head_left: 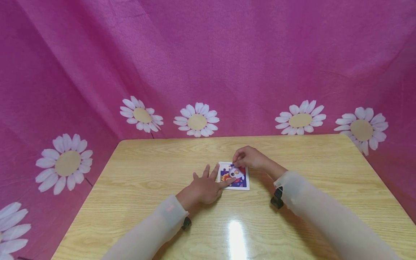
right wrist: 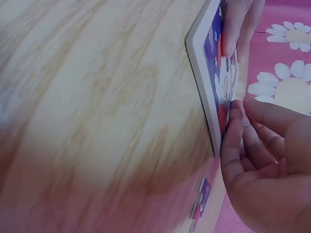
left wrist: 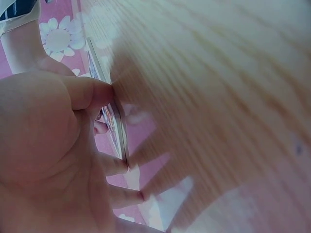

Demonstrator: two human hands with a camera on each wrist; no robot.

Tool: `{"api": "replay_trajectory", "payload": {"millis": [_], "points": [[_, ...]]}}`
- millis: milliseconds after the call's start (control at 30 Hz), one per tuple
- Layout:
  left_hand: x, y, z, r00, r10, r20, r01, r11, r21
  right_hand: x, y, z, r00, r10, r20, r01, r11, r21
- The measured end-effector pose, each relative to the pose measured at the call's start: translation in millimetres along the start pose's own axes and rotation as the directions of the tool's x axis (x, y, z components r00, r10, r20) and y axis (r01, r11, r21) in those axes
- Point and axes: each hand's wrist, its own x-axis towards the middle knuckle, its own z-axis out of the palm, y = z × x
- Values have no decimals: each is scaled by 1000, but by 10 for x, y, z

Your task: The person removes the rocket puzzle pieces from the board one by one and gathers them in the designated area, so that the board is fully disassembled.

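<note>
A small jigsaw puzzle (head_left: 239, 183) in a white frame lies on the table, printed with a pale round-eyed figure, orange flames and a purple ground. White backing shows at its upper left. My left hand (head_left: 204, 189) is spread flat beside it, with a finger resting on the picture near the figure. At the far edge, my right hand (head_left: 250, 157) pinches a small purple puzzle piece (head_left: 232, 165) between thumb and fingertips; the fingers cover most of it. In the right wrist view, the curled fingers are right at the white frame (right wrist: 201, 73).
Loose puzzle pieces (right wrist: 202, 201) lie on the table past the frame's corner in the right wrist view; the head view does not show them. The wooden table (head_left: 146, 173) backs onto a pink cloth (head_left: 208, 65) with white daisies.
</note>
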Motion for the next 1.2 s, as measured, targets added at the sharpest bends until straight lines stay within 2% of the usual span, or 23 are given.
{"api": "replay_trajectory", "payload": {"millis": [267, 667, 933, 1200], "points": [[-15, 4, -7, 1000, 2, 2, -2, 1000, -23, 27, -26, -3, 1000, -20, 6, 20, 998, -59], [-18, 16, -22, 1000, -14, 15, 15, 999, -36, 23, -28, 10, 1000, -14, -7, 14, 1000, -25], [-21, 16, -30, 1000, -14, 19, 15, 999, -46, 28, -15, 0, 999, -54, 8, 54, 998, 24], [-28, 20, -31, 1000, -14, 19, 15, 999, -47, 39, -27, -3, 999, -40, -7, 40, 999, 8]]}}
